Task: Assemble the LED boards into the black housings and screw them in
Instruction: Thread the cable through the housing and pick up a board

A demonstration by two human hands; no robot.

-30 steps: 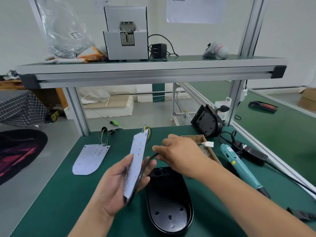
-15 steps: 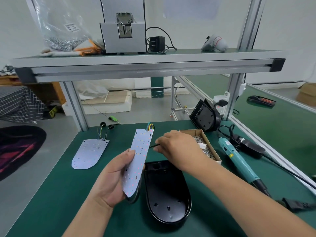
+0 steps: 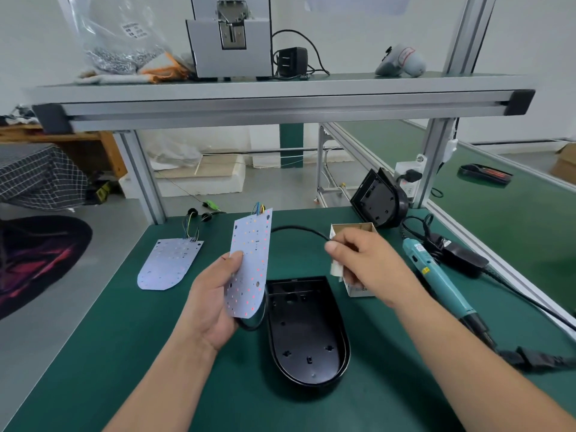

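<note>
My left hand (image 3: 212, 302) grips a white LED board (image 3: 251, 263), held upright and tilted above the green table. A black cable (image 3: 299, 229) arcs from the board's top to my right hand (image 3: 366, 269), which pinches it near its white connector (image 3: 336, 269). An open black housing (image 3: 307, 330) lies on the table just right of the board, below my right hand. A second LED board (image 3: 170, 263) lies flat at the left with its wires. Another black housing (image 3: 378, 202) leans at the back right.
A small cardboard box of screws (image 3: 355, 229) sits behind my right hand. A teal electric screwdriver (image 3: 436, 275) lies at the right with its black adapter (image 3: 461, 258) and cord. An aluminium shelf (image 3: 280, 101) spans overhead.
My right hand has drawn the black cable out to the right, away from the board, and its white connector now shows. The left hand turned the board's face more toward me.
</note>
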